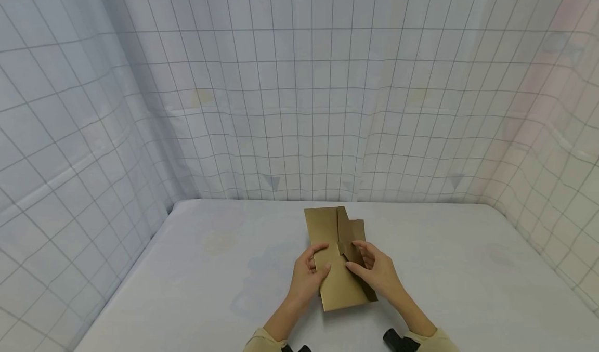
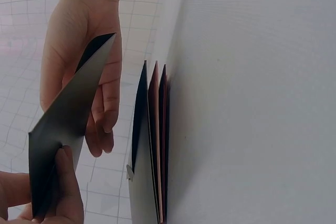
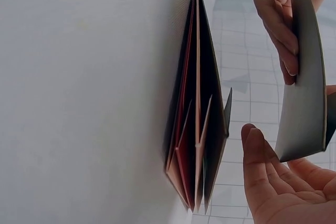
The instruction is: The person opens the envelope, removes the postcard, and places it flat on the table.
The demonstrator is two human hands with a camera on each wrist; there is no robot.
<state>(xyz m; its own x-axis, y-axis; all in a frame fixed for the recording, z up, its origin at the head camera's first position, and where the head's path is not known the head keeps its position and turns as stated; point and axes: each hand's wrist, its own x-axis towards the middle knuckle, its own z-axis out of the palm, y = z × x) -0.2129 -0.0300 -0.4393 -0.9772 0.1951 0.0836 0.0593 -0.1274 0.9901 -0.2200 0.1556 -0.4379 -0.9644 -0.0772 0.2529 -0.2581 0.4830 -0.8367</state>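
Note:
Between my hands is a folded gold-brown cardboard piece (image 1: 343,289), a stiff panel with a darker side flap. My left hand (image 1: 305,275) grips its left edge, with the thumb on the near face. At the right side, my right hand (image 1: 376,271) pinches the darker flap between thumb and forefinger; its other fingers hang loosely below, as the right wrist view shows. More folded cardboard (image 2: 149,145) lies layered on the table under the held piece, with reddish inner edges and a small tab. In the head view the two overlap, so their border is partly hidden.
A white-covered table (image 1: 468,269) extends around the hands. White curtains (image 1: 299,81) with a dark grid pattern hang behind it and along both sides. A black wrist device (image 1: 400,340) shows by the right sleeve.

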